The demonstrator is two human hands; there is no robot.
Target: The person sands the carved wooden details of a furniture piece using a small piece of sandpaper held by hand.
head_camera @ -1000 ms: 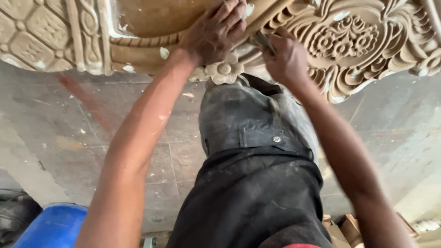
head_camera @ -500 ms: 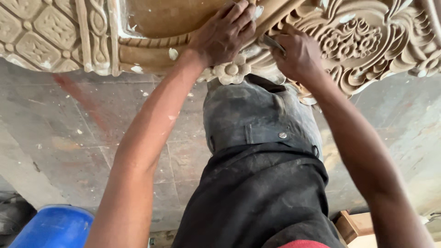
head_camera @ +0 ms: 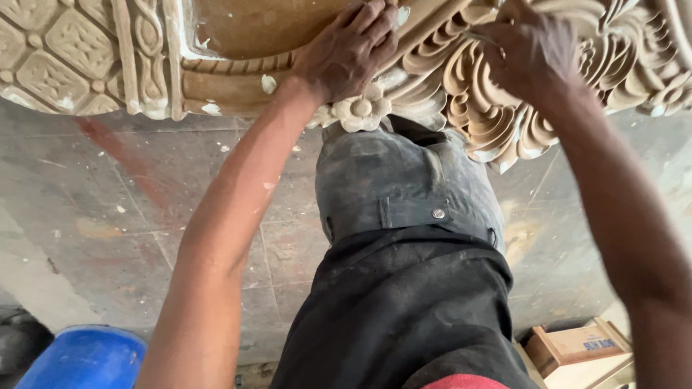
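Note:
A large carved wooden panel (head_camera: 108,65) with leaf and flower relief spans the top of the view. My left hand (head_camera: 353,47) lies flat on its smooth brown part, fingers spread, with a dab of white filler (head_camera: 401,14) at the fingertips. My right hand (head_camera: 533,54) is closed over the scrolled leaf carving (head_camera: 483,108), pinching a thin grey tool (head_camera: 477,36) whose tip points toward my left hand. Most of the tool is hidden in the fist. A small carved flower (head_camera: 360,109) sits just below my left wrist.
Below the panel are my dusty grey trousers (head_camera: 404,187) and black shirt (head_camera: 404,317) above a stained concrete floor (head_camera: 108,216). A blue container (head_camera: 83,356) stands at the bottom left. Wooden boxes (head_camera: 577,346) are at the bottom right.
The view has closed in on the panel. My right hand has shifted right and up along the leaf carving. My left hand stays pressed on the smooth part.

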